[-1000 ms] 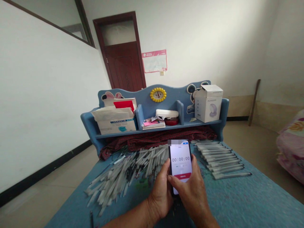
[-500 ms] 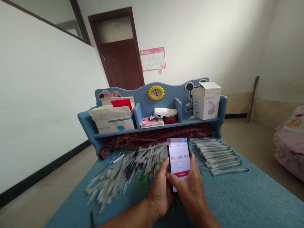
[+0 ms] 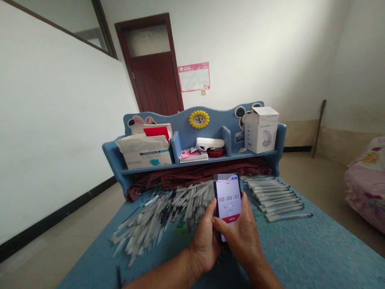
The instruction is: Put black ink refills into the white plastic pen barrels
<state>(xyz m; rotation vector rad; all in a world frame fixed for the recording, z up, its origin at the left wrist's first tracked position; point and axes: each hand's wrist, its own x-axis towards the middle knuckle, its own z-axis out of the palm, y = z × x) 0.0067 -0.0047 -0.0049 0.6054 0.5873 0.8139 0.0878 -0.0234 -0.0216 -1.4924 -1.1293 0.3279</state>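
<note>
A smartphone (image 3: 229, 197) is held upright above the desk, its lit screen reading 00:00:01 over a red bar. My left hand (image 3: 206, 241) is closed around its left edge. Along the right edge my right hand (image 3: 243, 233) grips it too, with the thumb lying across the lower screen. To the left of the hands spreads a loose pile of pen parts (image 3: 147, 228), mostly clear tubes with some dark pieces among them. On the right, several pens (image 3: 279, 198) lie side by side in a row.
A blue desk (image 3: 325, 249) carries a shelf (image 3: 144, 170) at its back. On that stand a mask box (image 3: 147, 158), papers (image 3: 194, 156) and a white box (image 3: 261, 132). A checked cloth (image 3: 186, 176) lies beneath. A dark stick-like thing (image 3: 118, 275) is near the front left.
The view has shifted slightly, so the surroundings sit a little differently in the picture. Both hands keep their hold on the smartphone, and the reading is the same.
</note>
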